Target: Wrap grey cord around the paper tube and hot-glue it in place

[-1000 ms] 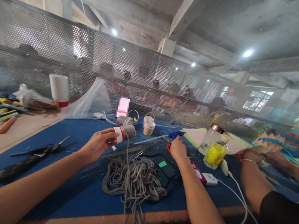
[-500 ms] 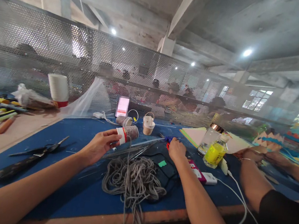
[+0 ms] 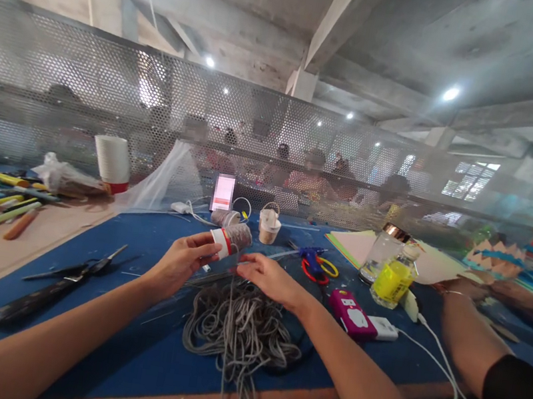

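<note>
My left hand is closed round a white paper cup with a red band, tipped on its side. Grey cord is wound round the cup's far part, and a strand hangs down from it. My right hand is just right of the cup, fingertips together at the hanging grey cord. That strand runs to a loose heap of grey cord on the blue mat, partly spilling over the table edge. A blue glue gun and red-and-yellow-handled scissors lie beyond my right hand.
Black scissors lie at left, near several tools and stacked paper cups. A small cord-wrapped basket and a phone stand behind. At right are a purple box, a yellow bottle and a co-worker's arm.
My right hand has left the glue gun and scissors and moved left to the hanging cord beside the cup. My left hand still holds the cup. The view has shifted slightly.
</note>
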A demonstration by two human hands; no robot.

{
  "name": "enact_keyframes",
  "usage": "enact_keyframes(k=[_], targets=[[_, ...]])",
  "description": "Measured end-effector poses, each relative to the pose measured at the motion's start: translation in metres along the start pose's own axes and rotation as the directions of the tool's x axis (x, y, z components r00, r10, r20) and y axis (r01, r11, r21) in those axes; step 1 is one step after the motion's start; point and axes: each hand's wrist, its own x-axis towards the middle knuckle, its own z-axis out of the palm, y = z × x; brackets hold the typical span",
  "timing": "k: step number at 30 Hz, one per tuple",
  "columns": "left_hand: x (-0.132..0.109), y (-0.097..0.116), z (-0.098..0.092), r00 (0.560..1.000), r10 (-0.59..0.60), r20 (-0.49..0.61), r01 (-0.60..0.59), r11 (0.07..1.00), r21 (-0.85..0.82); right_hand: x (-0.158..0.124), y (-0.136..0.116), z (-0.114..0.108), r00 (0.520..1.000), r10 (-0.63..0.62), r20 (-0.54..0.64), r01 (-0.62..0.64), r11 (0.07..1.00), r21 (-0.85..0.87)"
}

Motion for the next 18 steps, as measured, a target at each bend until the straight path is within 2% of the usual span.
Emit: enact_keyframes(k=[3,5,11,18], targets=[[-0.002,0.000,0.002,1.000,0.015,0.023,-0.016,0.999,0.050,-0.007,-0.007,0.005,0.996,0.016,0.090,-0.023,0.997,0.072],[-0.003,0.000,0.002,0.999,0.025,0.035,-0.028,0.995,0.095,-0.009,-0.010,0.003,0.996,0.008,0.089,-0.016,0.996,0.086],[-0.005,-0.001,0.003,0.996,0.054,0.077,-0.074,0.954,0.290,-0.006,-0.011,-0.002,0.991,-0.100,-0.090,0.095,0.994,-0.052],[-0.012,0.003,0.010,0.993,0.040,0.112,-0.076,0.936,0.342,-0.006,-0.013,-0.005,0.928,-0.270,-0.255,0.172,0.921,-0.349]])
